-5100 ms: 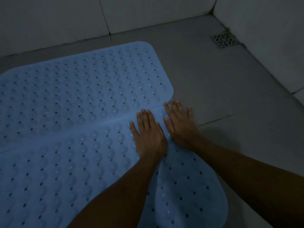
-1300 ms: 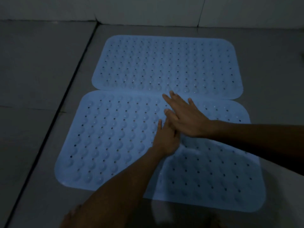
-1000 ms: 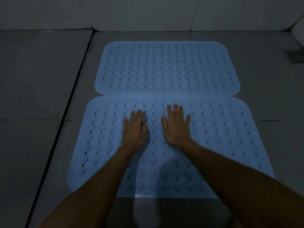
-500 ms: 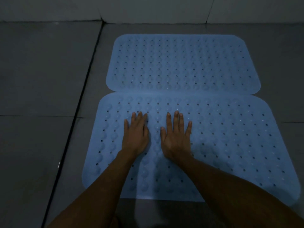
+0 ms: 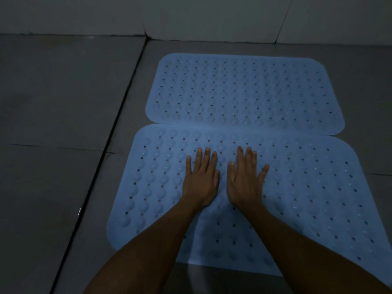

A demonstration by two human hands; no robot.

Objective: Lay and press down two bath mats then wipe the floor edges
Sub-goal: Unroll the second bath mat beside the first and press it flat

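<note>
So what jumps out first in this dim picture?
Two pale blue bath mats: the far mat lies near the wall, and the near mat lies edge to edge with it on the grey floor. The left hand and right hand lie flat, side by side, on the near mat.

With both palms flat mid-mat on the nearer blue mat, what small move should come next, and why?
Probably slide both hands outward, pressing toward the near mat's side edges. The left hand and right hand lie flat, side by side, near its centre, so only that patch is being pressed; its left and right ends are untouched. The far mat already lies flat against it.
</note>
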